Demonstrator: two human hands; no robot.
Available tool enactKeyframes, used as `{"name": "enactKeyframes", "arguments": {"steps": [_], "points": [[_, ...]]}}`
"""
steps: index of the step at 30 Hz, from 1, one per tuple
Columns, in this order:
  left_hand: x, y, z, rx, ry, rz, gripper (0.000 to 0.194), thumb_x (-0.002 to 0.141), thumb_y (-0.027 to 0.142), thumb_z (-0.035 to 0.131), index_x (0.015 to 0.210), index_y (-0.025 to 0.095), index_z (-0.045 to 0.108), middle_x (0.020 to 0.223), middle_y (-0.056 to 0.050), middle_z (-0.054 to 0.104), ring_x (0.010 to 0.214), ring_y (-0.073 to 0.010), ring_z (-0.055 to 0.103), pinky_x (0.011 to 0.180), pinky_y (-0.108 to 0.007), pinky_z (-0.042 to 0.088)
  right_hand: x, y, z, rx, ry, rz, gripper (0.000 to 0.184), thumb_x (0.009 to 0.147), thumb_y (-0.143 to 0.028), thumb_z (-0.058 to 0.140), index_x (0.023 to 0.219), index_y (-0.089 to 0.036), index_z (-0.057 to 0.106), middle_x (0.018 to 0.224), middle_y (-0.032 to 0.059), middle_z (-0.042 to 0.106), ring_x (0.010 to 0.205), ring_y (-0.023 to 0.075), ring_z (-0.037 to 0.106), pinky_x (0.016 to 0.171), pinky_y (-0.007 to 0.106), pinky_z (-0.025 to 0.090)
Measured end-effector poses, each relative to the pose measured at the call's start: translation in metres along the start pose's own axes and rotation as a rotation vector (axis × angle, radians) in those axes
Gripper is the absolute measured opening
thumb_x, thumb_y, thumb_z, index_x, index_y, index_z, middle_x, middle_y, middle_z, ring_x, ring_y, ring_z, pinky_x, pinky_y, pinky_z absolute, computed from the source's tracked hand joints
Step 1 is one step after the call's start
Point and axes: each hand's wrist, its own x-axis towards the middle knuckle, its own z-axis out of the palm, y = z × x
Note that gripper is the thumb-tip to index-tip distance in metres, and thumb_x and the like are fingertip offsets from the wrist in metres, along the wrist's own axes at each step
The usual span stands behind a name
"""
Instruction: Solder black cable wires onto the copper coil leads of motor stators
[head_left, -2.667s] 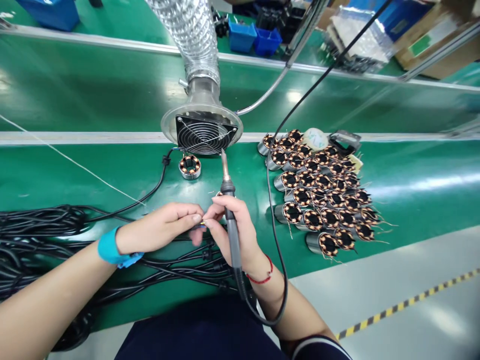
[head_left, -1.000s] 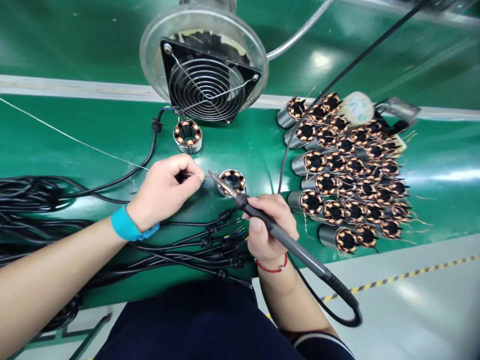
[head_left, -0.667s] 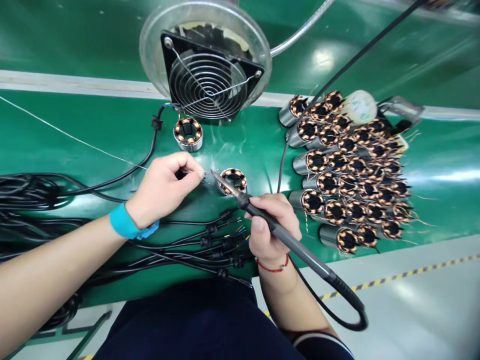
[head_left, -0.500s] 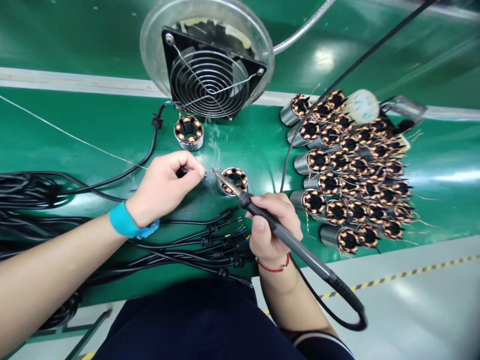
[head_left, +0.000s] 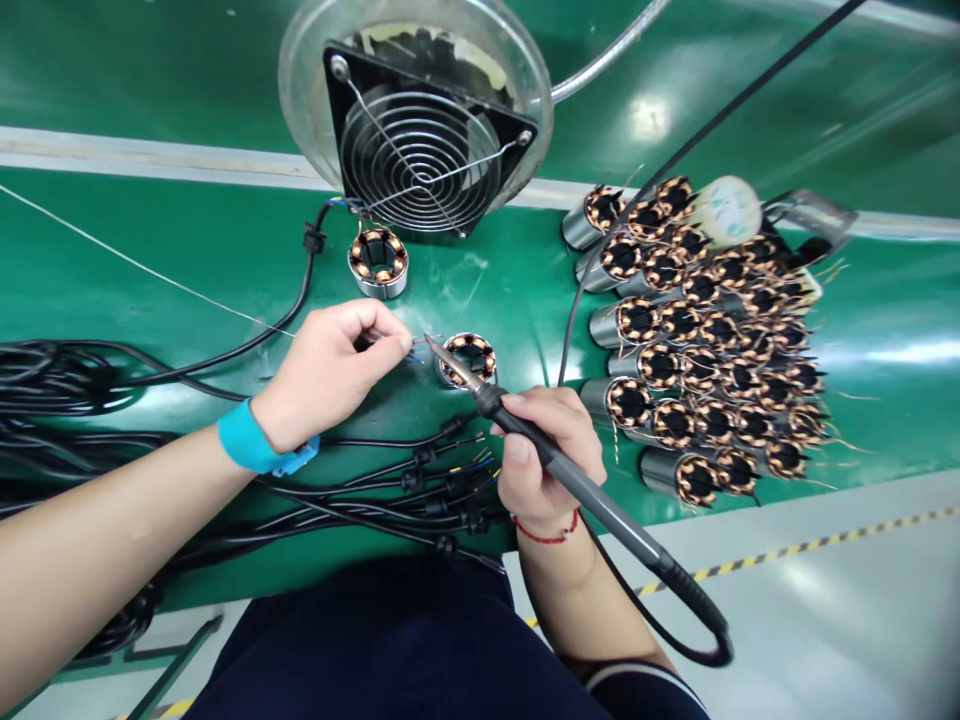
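My left hand (head_left: 330, 365), with a blue wrist strap, pinches thin wire ends (head_left: 409, 345) just left of a copper-wound stator (head_left: 469, 358) lying on the green belt. My right hand (head_left: 544, 450) grips a grey soldering iron (head_left: 570, 480) like a pen. The iron's tip meets the wire ends beside the stator. A second stator (head_left: 378, 262) lies farther back, near the fan.
A round fume extractor fan (head_left: 420, 120) stands behind the work spot. A pile of several stators (head_left: 705, 330) fills the belt at right. Black cables (head_left: 90, 420) lie bundled at left, with stripped cable ends (head_left: 457, 480) below my hands. A thin solder wire (head_left: 135, 265) runs in from the left.
Earlier both hands worked close to my body with the iron upright. Now the iron's tip is held at the wires beside the stator. The wisp of smoke seen half a second ago has gone.
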Motion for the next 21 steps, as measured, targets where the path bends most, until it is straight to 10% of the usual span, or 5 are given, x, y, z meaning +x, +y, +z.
{"name": "enactKeyframes", "arguments": {"steps": [21], "points": [[0.0005, -0.001, 0.0005, -0.053, -0.013, -0.04, 0.01, 0.079, 0.025, 0.061, 0.072, 0.017, 0.061, 0.068, 0.002, 0.058, 0.062, -0.0092, 0.05, 0.061, -0.022, 0.041, 0.0005, 0.0022, -0.0001, -0.033, 0.093, -0.018, 0.021, 0.091, -0.035, 0.054, 0.105, -0.023, 0.065, 0.076, 0.0013, 0.067, 0.066, 0.0161, 0.061, 0.058, 0.033, 0.053]]}}
